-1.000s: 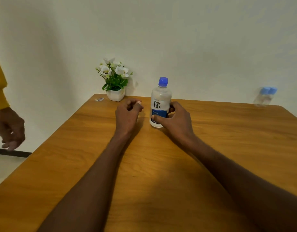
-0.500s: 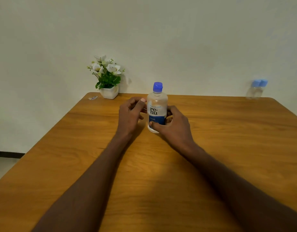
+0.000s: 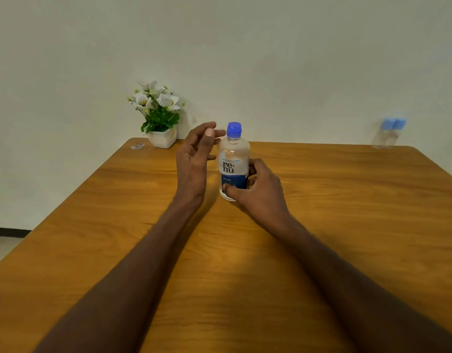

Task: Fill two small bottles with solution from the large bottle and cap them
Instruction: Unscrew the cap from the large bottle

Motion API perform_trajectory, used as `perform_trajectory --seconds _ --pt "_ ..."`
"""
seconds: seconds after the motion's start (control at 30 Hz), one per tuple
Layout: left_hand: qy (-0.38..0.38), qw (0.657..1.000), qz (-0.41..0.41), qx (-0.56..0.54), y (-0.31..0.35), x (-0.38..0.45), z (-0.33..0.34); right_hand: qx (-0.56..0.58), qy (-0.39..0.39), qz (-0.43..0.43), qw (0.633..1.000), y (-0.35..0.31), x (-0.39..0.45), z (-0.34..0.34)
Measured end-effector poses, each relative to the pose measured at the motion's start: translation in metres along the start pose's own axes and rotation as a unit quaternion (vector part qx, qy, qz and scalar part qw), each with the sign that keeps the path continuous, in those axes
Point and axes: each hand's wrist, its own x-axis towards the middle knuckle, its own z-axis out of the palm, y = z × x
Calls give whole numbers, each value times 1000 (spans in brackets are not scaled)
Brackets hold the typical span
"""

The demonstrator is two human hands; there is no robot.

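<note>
- Large bottle (image 3: pixel 234 164) stands upright on the wooden table (image 3: pixel 347 212), blue cap (image 3: pixel 234 129) on, between the two hands.
- Right hand (image 3: pixel 258 189) wraps the bottle's lower part, thumb across the front of the blue label, fingers curled round the far side.
- Left hand (image 3: pixel 195 154) is raised just left of the bottle's neck, fingers loosely spread, holding nothing; whether a fingertip brushes the shoulder, I cannot tell.
- Two small bottles (image 3: pixel 388 133) stand side by side at the far right edge, well apart from both hands.
- Potted flowers (image 3: pixel 160 115) at the far left corner.
</note>
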Motion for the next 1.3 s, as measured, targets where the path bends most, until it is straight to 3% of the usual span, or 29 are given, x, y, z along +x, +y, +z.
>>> perform_trajectory --seconds 0.3,0.63,0.8,1.03,1.17,1.3 --pt "-45 998 14 -30 10 -4 10 1 -5 -1 1000 1 1 1" --pt "-27 998 -3 -59 15 -4 18 1 -3 2 1000 0 1 1" --pt "24 992 -28 -117 24 1 13 -5 -2 2 1000 1 1 0" --pt "4 995 -55 87 12 -12 -37 -10 0 1 1000 -4 -2 -2" --pt "-65 957 -116 258 1 -29 -50 -18 -4 -1 1000 -4 -2 -2" --pt "-123 924 -147 331 0 -32 -57 -28 -5 -1 1000 -3 -1 -1"
